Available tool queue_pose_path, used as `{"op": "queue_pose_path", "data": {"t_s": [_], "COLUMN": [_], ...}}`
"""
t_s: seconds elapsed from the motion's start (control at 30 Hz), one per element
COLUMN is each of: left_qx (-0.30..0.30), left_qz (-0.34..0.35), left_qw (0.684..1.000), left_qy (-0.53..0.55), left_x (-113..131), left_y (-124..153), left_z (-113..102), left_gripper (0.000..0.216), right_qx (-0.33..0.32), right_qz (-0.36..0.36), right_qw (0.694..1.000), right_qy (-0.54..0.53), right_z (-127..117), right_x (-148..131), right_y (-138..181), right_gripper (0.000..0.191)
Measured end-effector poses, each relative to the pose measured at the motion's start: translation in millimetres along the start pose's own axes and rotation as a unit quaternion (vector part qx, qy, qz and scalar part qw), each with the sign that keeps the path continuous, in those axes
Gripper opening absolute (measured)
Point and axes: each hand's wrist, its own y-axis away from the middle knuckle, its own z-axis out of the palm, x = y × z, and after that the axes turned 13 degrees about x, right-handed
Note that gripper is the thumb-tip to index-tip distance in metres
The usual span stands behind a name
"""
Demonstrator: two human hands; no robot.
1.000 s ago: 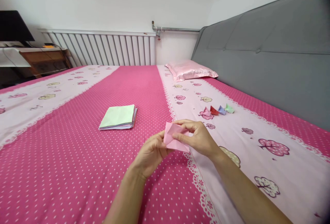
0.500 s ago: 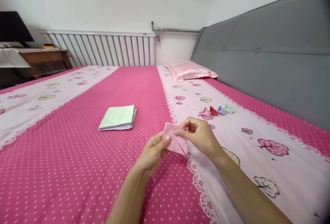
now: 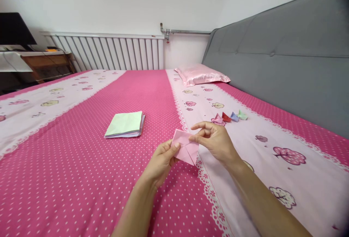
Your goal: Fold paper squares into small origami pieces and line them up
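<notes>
A folded pink paper square, with crease lines meeting near its middle, is held above the bed between both hands. My left hand grips its left edge, thumb on top and fingers beneath. At the upper right corner, my right hand pinches the paper between thumb and a curled finger; its index finger is lifted and extended. Beyond the right hand, a row of several small folded paper pieces lies on the sheet: a pink piece, a red piece, a blue piece and a green piece.
To the left on the pink dotted bedspread lies a stack of paper squares, light green on top. A pink pillow rests by the grey headboard. A white radiator lines the far wall.
My right hand has shifted slightly right toward the paper's corner, and its index finger has lifted off. The paper has tilted a little. My left hand keeps its grip.
</notes>
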Motion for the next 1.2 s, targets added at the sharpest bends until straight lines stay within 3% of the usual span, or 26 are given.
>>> {"op": "queue_pose_path", "data": {"t_s": [0.53, 0.83, 0.93, 1.03, 1.2], "left_qx": [-0.004, -0.063, -0.068, -0.027, 0.106], "left_qz": [0.003, 0.005, 0.014, 0.027, 0.040], "left_qw": [1.000, 0.986, 0.978, 0.981, 0.986], "left_qy": [-0.009, -0.153, -0.194, -0.192, -0.119], "left_x": [-1, -1, -1, -3, -4], "left_y": [-2, 2, 3, 0, -2], "left_z": [-4, -2, -3, -3, 0], "left_gripper": [0.022, 0.028, 0.032, 0.031, 0.029], "right_qx": [-0.034, -0.144, -0.168, -0.161, -0.131], "right_qz": [0.044, 0.037, 0.055, 0.072, 0.077], "right_qw": [0.998, 0.988, 0.983, 0.984, 0.988], "right_qy": [-0.027, 0.034, 0.046, 0.020, 0.015], "right_z": [-9, -6, -5, -5, -5], "right_x": [0, -7, -2, 1, 3], "right_y": [-7, 2, 3, 1, -1], "right_gripper": [0.030, 0.033, 0.021, 0.016, 0.015]}}
